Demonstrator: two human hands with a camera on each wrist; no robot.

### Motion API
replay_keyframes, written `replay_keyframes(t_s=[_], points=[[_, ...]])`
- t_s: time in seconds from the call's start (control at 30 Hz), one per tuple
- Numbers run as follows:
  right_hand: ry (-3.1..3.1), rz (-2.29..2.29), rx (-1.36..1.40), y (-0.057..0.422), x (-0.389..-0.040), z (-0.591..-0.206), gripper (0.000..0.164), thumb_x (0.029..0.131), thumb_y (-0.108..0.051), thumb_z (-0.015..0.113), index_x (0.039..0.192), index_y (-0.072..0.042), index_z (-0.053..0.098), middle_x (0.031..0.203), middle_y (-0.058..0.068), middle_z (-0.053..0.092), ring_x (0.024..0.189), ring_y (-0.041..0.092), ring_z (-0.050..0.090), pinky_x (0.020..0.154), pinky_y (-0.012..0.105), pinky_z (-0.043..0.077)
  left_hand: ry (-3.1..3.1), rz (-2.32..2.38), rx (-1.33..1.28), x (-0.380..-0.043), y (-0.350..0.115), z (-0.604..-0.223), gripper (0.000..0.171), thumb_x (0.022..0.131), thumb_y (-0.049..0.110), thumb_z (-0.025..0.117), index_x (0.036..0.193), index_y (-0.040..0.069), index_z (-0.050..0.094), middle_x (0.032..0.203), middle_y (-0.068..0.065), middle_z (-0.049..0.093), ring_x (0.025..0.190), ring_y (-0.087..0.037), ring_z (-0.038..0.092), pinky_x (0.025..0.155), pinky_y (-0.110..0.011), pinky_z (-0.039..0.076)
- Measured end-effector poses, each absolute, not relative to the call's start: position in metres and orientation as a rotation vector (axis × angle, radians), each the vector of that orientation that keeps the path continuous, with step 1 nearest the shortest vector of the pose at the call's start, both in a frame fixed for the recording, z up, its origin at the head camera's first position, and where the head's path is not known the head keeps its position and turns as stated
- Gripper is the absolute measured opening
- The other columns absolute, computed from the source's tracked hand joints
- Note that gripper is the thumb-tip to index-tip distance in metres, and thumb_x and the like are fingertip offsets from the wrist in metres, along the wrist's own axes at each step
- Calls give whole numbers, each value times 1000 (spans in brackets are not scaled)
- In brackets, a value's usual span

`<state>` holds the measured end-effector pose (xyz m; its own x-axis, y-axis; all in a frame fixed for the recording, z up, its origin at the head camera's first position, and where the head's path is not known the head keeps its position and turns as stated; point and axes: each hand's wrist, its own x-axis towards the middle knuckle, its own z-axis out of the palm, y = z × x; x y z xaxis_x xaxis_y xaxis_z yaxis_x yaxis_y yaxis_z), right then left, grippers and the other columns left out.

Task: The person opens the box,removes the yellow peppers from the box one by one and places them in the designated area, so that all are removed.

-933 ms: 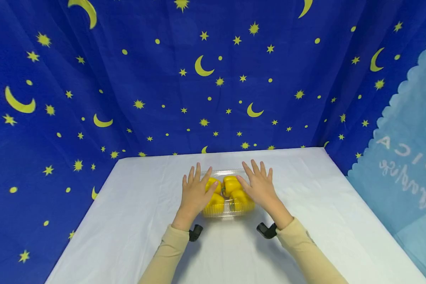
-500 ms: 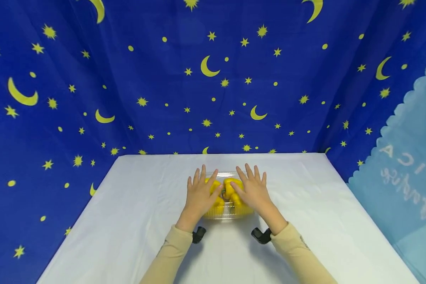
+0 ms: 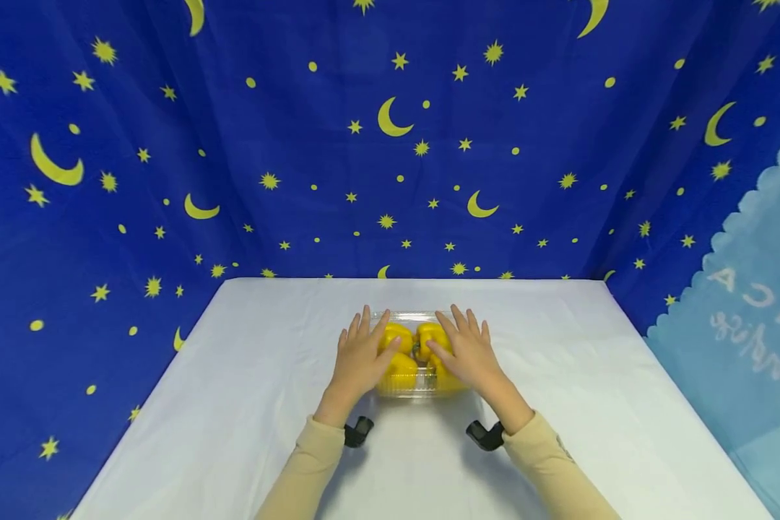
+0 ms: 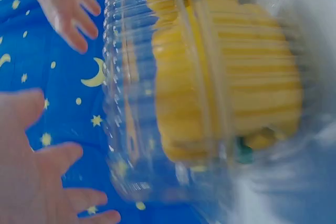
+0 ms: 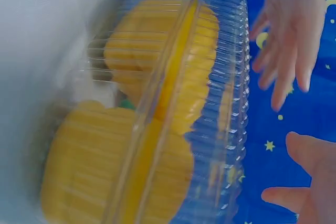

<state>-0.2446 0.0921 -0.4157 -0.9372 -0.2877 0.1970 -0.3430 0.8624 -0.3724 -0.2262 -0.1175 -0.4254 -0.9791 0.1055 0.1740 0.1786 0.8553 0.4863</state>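
Note:
A clear ribbed plastic container (image 3: 419, 395) stands on the white table with its lid down. Inside lie several yellow bell peppers (image 3: 399, 367), with green stems showing through the plastic in the wrist views. My left hand (image 3: 356, 360) hovers over the container's left side, palm down, its fingers straight and spread. Over the right side hangs my right hand (image 3: 473, 355) in the same spread pose. Both wrist views show a gap between the hands and the lid (image 4: 118, 145), so neither touches it. The hands partly cover the outer peppers in the head view.
White cloth covers the table (image 3: 286, 332). A dark blue curtain (image 3: 299, 130) with yellow moons and stars rises behind and at the left. At the right hangs a light blue cloth (image 3: 754, 289) with white lettering. Black wrist mounts (image 3: 359, 432) sit under the sleeves.
Both hands drew slightly inward over the container, then moved a little apart again, fingers still spread. The head view has shifted slightly. The container stays in place.

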Motion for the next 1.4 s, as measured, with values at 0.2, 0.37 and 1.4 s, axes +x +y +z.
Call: replay_keyframes(t_s=[0.2,0.37,1.4], points=[[-2859,791,378,111,-245,-428,61,96,-40,51,144,-4,38,153,28,24,142,49,18,114,66,16,-2839,-1089,107,-222,-156,-441,66,100,48,35,154,18,13,159,-24,5,146,-45,10,115,-65,12],[-2807,886,277,129,-242,-443,55,97,-34,53,138,2,45,151,29,30,138,50,26,110,67,25,-2764,-1294,246,-219,-170,-456,61,102,39,34,150,3,25,152,-29,27,139,-49,26,112,-63,24],[-2594,810,794,131,-214,-489,77,72,-32,81,138,-11,50,152,24,30,133,59,29,100,68,36,-2237,-2294,332,-197,-148,-499,26,100,13,46,109,-11,51,66,4,59,54,-4,57,52,-15,50]])
